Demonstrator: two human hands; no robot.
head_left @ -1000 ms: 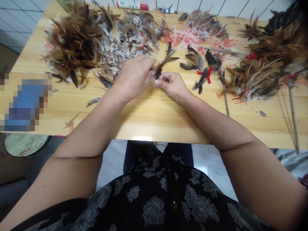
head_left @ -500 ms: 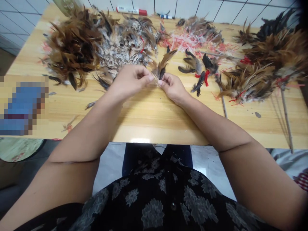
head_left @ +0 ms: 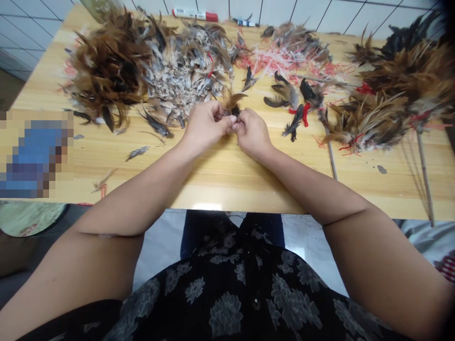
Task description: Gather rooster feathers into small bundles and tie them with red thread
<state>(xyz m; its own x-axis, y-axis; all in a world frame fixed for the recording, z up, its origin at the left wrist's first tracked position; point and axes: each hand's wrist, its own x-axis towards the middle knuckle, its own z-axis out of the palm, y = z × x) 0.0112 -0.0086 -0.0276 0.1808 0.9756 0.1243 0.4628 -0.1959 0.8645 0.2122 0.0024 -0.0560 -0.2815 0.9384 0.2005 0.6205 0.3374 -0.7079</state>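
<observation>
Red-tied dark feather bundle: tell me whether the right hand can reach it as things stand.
Probably yes. The bundle lies on bare table just right of the right hand, nothing between them; but that hand and the left hand both pinch a small feather tuft.

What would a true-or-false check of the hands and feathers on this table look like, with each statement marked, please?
1. The left hand and right hand meet on one tuft of feathers. True.
2. The big brown feather pile lies at the near right corner of the table. False: it lies at the far left.
3. A red-capped marker lies along the table's far edge. True.
4. The thin sticks lie left of the hands. False: they lie to the right.
5. Loose dark feathers with red ties lie just right of the right hand. True.
</observation>
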